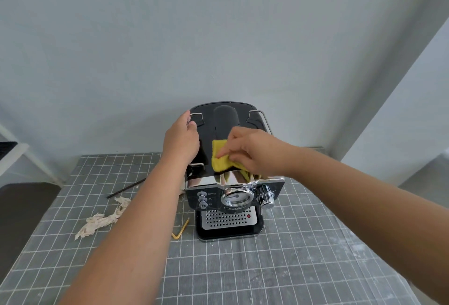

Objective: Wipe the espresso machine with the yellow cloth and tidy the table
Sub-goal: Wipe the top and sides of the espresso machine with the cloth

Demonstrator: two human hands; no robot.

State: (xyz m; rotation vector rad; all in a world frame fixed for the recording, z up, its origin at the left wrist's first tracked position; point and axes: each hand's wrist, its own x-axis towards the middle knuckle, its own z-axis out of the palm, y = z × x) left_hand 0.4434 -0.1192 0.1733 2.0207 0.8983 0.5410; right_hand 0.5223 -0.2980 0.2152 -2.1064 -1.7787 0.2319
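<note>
A black and chrome espresso machine (233, 198) stands at the middle of the table, its front facing me. My left hand (181, 138) grips the left side of its top, fingers curled over the thin metal rail. My right hand (250, 150) holds the yellow cloth (220, 160) bunched against the machine's black top near the front edge. Part of the cloth is hidden under my fingers.
The table (303, 256) wears a grey cloth with a white grid. Left of the machine lie a crumpled beige tissue (103, 219), a dark thin stick (126, 188) and a bent yellow straw (181, 229). White crumbs dust the right side. A wall stands close behind.
</note>
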